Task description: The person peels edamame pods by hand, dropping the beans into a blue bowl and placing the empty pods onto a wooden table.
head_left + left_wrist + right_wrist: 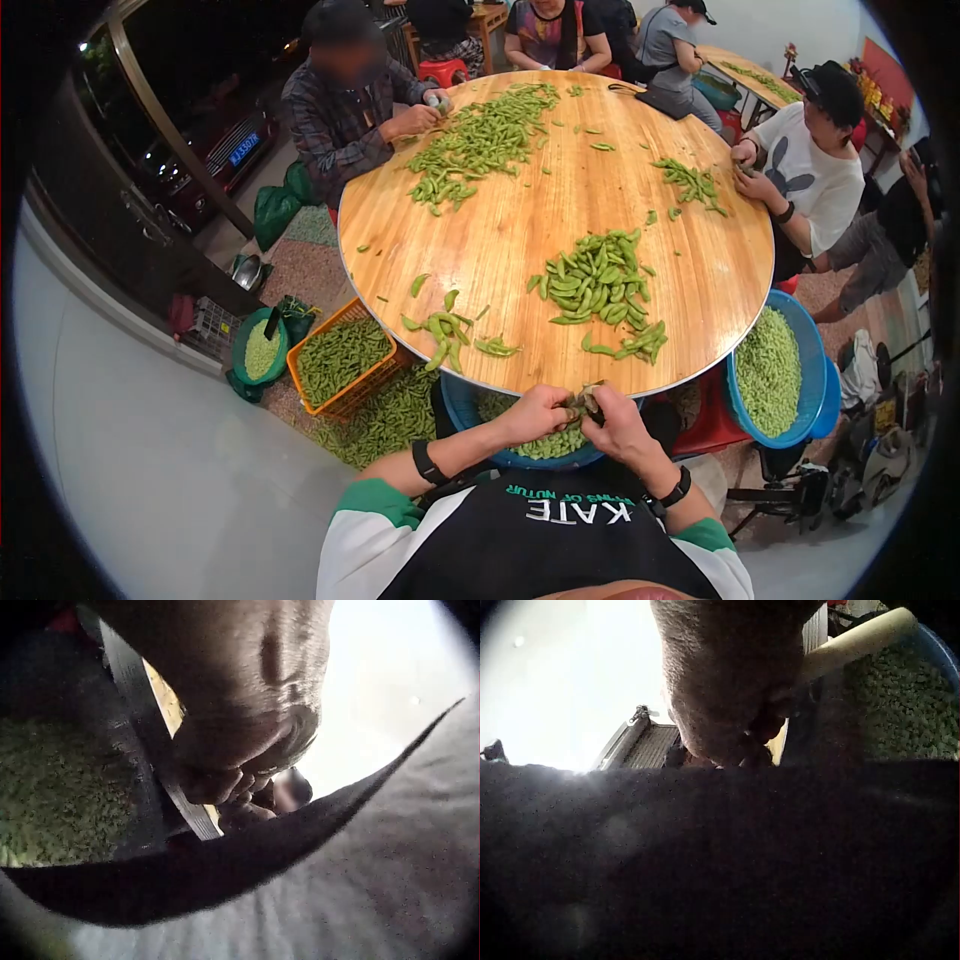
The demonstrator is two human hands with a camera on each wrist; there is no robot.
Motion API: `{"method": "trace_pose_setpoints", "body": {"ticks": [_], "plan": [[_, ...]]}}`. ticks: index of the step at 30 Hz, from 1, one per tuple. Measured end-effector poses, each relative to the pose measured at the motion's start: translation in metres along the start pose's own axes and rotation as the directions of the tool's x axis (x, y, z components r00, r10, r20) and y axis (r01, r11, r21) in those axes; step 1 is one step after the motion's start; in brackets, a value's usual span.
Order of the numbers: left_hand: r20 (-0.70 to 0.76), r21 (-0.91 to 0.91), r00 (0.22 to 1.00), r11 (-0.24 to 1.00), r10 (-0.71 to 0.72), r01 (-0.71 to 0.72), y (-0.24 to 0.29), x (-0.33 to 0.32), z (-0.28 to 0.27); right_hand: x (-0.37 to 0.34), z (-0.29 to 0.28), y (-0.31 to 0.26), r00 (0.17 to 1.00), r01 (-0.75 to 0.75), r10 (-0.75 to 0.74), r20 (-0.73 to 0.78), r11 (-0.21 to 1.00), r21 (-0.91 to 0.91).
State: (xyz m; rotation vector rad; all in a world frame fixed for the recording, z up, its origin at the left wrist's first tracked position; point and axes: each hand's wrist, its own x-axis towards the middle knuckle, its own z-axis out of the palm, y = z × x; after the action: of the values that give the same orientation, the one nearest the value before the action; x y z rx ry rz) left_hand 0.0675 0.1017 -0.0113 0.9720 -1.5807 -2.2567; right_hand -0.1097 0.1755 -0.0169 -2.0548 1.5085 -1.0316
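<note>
Both hands meet at the near edge of the round wooden table (480,260), over a blue basin (459,400) of shelled green beans (553,444). The left hand (532,414) has its fingers curled, with thumb and fingertips against those of the right hand (622,432). Between them they pinch a small green-brown bean pod (578,403), mostly hidden by the fingers. Dark coverings show on some fingertips. In the left wrist view the left hand (247,697) is curled in shadow; the right wrist view shows the right hand (720,682) bent downward, fingertips partly hidden by dark cloth.
Near piles of green pods (600,280) and loose pods (440,330) lie on the table. An orange crate (300,385) of pods stands left, above pods on the floor (385,425). A blue basin of beans (768,375) stands right. Other people sit around the table.
</note>
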Motion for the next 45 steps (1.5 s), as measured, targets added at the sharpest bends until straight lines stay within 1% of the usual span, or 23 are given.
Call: {"method": "trace_pose_setpoints", "body": {"ticks": [5,6,7,8,10,11,13,14,16,19,20,22,24,25,27,29,31,34,38,40,41,43,45], "plan": [[-0.097,0.119,0.991,0.989,0.097,-0.085,-0.008,-0.001,0.011,0.005,-0.001,-0.004,0.996,-0.044,0.040,-0.080,0.998,-0.047],[-0.187,0.325,0.933,0.916,0.306,-0.236,-0.004,-0.005,0.013,0.005,-0.003,-0.004,0.991,-0.075,0.075,-0.114,0.997,0.006],[-0.224,0.526,0.828,0.779,0.514,-0.341,-0.001,-0.008,0.013,0.003,-0.004,-0.005,0.983,-0.104,0.112,-0.146,0.993,0.061],[-0.209,0.531,0.832,0.774,0.514,-0.344,0.002,-0.007,0.009,0.002,-0.003,-0.004,0.980,-0.110,0.118,-0.160,0.992,0.060],[-0.063,0.880,0.519,0.293,0.852,-0.375,0.007,-0.001,-0.006,-0.003,0.003,0.002,0.982,-0.109,0.122,-0.144,0.989,0.097],[-0.053,0.878,0.521,0.288,0.852,-0.382,0.005,0.005,-0.015,-0.005,0.005,0.002,0.980,-0.113,0.127,-0.153,0.989,0.095],[-0.009,0.947,0.522,0.174,0.853,-0.268,-0.001,0.019,-0.036,-0.007,0.012,-0.003,0.999,-0.032,0.031,0.008,0.980,0.196],[0.044,0.958,0.460,0.094,0.887,-0.273,-0.002,0.023,-0.046,-0.006,0.013,-0.004,0.997,0.044,-0.053,0.050,0.987,0.156],[0.042,0.994,0.525,0.016,0.850,-0.106,-0.007,0.019,-0.067,-0.005,0.013,-0.001,0.995,0.091,-0.095,0.030,0.988,0.128],[-0.011,0.973,0.482,-0.101,0.876,0.207,-0.009,0.024,-0.117,-0.012,0.012,0.007,0.989,0.139,-0.142,0.036,0.988,0.073],[-0.205,0.910,0.610,-0.080,0.765,0.407,-0.004,0.024,-0.129,-0.011,0.011,0.006,0.986,0.165,-0.164,-0.011,0.980,0.111],[-0.182,0.842,0.537,-0.152,0.823,0.518,0.023,0.019,-0.117,-0.013,0.015,0.008,0.994,0.105,-0.099,-0.036,0.970,0.220],[-0.042,0.930,0.446,-0.128,0.894,0.346,0.048,0.021,-0.081,-0.016,0.014,0.009,0.998,0.043,-0.029,-0.050,0.947,0.319],[-0.043,0.937,0.470,-0.129,0.882,0.326,0.052,0.028,-0.066,-0.019,0.011,0.010,0.999,0.012,0.004,-0.047,0.946,0.325],[-0.008,0.975,0.644,0.148,0.765,-0.164,0.048,0.042,-0.035,-0.022,0.004,0.007,0.994,-0.111,0.106,0.034,0.924,0.366],[0.117,0.885,0.706,0.250,0.698,-0.394,0.041,0.064,-0.007,-0.026,0.006,0.010,0.995,-0.099,0.098,0.022,0.913,0.396],[0.210,0.889,0.643,0.130,0.737,-0.439,0.036,0.088,0.016,-0.030,0.003,0.011,0.991,-0.122,0.134,0.006,0.879,0.461],[0.196,0.933,0.648,0.063,0.736,-0.353,0.036,0.110,0.038,-0.040,0.000,0.020,0.982,-0.173,0.189,0.022,0.840,0.514],[0.140,0.958,0.678,0.073,0.722,-0.276,0.033,0.127,0.035,-0.047,-0.008,0.024,0.972,-0.203,0.236,0.009,0.811,0.549],[0.049,0.923,0.694,0.234,0.718,-0.307,0.036,0.126,0.030,-0.046,-0.014,0.018,0.899,-0.348,0.436,0.046,0.646,0.680],[0.048,0.923,0.698,0.235,0.715,-0.304,0.037,0.124,0.027,-0.046,-0.015,0.020,0.898,-0.349,0.437,0.048,0.642,0.683],[-0.048,0.850,0.766,0.428,0.641,-0.306,0.039,0.121,0.021,-0.042,-0.017,0.025,0.833,-0.364,0.550,0.067,0.452,0.814],[-0.057,0.848,0.762,0.434,0.645,-0.304,0.040,0.117,0.018,-0.037,-0.017,0.023,0.837,-0.279,0.547,0.015,0.402,0.872]]}}
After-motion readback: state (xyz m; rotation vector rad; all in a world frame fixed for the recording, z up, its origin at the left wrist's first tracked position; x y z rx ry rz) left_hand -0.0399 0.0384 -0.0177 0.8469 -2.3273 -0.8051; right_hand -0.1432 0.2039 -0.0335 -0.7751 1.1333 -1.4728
